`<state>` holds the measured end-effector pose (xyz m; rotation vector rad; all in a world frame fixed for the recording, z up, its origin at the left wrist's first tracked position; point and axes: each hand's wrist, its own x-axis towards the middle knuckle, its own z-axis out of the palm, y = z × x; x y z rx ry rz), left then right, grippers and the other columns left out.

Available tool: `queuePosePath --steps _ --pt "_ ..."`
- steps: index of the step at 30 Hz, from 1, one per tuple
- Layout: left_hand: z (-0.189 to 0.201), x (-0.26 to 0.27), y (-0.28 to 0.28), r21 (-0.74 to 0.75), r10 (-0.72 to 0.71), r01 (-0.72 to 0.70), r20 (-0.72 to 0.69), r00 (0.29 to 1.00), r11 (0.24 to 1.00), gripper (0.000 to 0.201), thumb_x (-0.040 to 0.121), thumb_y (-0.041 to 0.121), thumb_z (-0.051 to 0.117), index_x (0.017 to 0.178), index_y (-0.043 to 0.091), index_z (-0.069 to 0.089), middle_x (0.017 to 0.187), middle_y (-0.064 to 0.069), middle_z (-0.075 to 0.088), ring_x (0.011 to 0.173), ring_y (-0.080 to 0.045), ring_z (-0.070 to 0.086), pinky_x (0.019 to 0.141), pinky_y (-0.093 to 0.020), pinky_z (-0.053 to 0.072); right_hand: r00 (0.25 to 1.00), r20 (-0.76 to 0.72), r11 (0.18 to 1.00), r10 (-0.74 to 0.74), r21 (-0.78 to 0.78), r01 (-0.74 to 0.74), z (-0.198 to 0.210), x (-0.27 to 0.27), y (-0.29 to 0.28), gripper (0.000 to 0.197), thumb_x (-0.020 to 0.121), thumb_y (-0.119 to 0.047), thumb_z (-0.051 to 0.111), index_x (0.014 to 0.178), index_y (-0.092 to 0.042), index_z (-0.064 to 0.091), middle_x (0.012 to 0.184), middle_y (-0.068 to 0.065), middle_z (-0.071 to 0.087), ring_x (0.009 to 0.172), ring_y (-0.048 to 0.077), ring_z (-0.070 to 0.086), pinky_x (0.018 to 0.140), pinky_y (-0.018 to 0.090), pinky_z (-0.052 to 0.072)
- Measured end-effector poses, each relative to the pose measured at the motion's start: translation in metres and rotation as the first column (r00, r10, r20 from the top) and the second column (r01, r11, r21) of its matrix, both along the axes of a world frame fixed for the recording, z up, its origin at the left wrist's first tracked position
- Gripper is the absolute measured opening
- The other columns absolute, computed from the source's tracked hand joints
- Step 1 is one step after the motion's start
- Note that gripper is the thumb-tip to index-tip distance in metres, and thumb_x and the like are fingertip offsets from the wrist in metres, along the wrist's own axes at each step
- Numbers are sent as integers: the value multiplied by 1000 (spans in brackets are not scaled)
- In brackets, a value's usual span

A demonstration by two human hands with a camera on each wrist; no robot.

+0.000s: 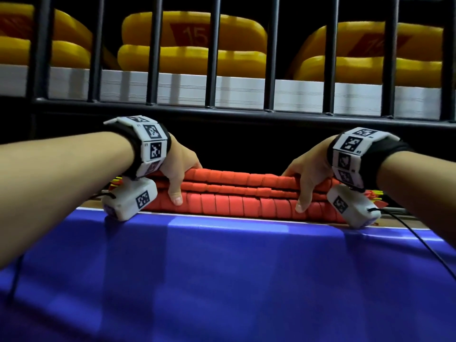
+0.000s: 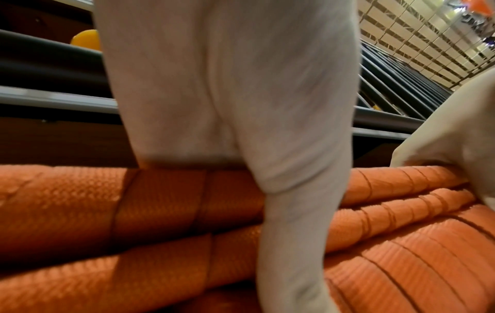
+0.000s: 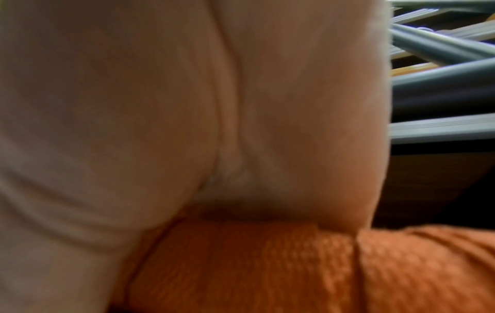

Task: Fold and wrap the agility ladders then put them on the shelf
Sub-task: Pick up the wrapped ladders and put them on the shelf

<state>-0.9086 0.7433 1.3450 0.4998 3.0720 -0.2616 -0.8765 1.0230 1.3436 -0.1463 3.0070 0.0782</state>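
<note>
A bundle of agility ladders [image 1: 237, 193], wrapped in red-orange webbing, lies across the far edge of a blue surface [image 1: 222, 267]. Yellow rung ends [image 1: 116, 180] poke out at its left and right ends. My left hand [image 1: 180, 174] grips the bundle near its left end, fingers over the top and thumb down the front face. My right hand [image 1: 306, 178] grips it near the right end the same way. In the left wrist view the thumb [image 2: 289, 211] lies across the webbing [image 2: 134, 211]. The right wrist view shows my palm [image 3: 187, 105] pressed on the strap [image 3: 294, 264].
Behind the bundle stands a black barred rack [image 1: 214, 58] with a white shelf edge [image 1: 172, 87]. Yellow numbered pads [image 1: 195, 43] are stacked on that shelf behind the bars. A dark gap [image 1: 234, 144] opens under the rack's lower rail. A black cable [image 1: 419, 245] trails from my right wrist.
</note>
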Motion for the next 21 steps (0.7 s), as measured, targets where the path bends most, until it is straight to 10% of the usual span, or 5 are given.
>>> queuePosePath --steps 6,12,16,21 --pt "-1 -5 0 -40 -21 22 39 999 999 67 75 15 92 134 21 62 121 5 75 112 -17 71 95 -33 58 999 36 1000 22 -3 -21 0 -8 4 52 73 -17 90 117 -34 67 105 -10 78 106 16 72 98 45 56" --pt "3 5 1 52 6 -9 61 998 999 64 76 28 90 131 28 58 116 12 72 104 -9 70 79 -21 57 998 59 999 34 -36 -32 -2 -5 3 50 77 -12 86 120 -30 67 107 -8 78 106 17 72 99 46 56" --pt "9 20 5 125 24 -22 -14 1000 992 105 74 68 73 161 29 28 157 7 41 144 -19 41 120 -42 34 999 -34 996 -34 81 37 0 1 -4 61 75 -28 90 129 -28 63 114 -9 73 110 16 66 99 35 53" --pt "14 36 13 185 14 -3 -57 998 983 99 89 71 55 165 28 8 173 1 12 158 -22 14 128 -46 14 980 -178 980 -92 156 120 19 9 -18 70 71 -63 81 118 -14 64 121 9 70 109 27 68 89 36 56"
